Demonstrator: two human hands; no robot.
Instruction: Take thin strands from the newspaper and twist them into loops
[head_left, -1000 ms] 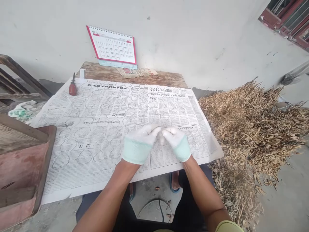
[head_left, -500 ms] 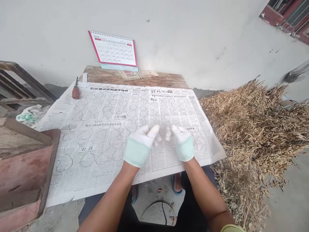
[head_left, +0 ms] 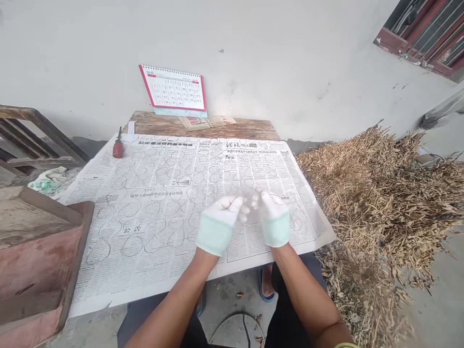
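Printed newspaper [head_left: 119, 285], marked with thin rounded outlines, covers the rough wooden desk [head_left: 250, 127]. Brittle dry stalks [head_left: 362, 198] heap beyond its right edge. A spiral-bound calendar [head_left: 177, 90] stands at the back edge. Over the paper's front half, the left hand [head_left: 223, 215] and right hand [head_left: 274, 212], in knitted gloves, bend their fingers [head_left: 237, 203] nearly together; I cannot tell whether they grip anything. A red-handled screwdriver [head_left: 118, 149] lies near the back left corner.

Left hand [head_left: 222, 215] and right hand [head_left: 273, 212], both gloved, are held slightly apart above the counter [head_left: 250, 128], fingers [head_left: 236, 203] curled inward, the right's tips blurred. Bare forearms [head_left: 177, 299] reach in from the counter's near edge.
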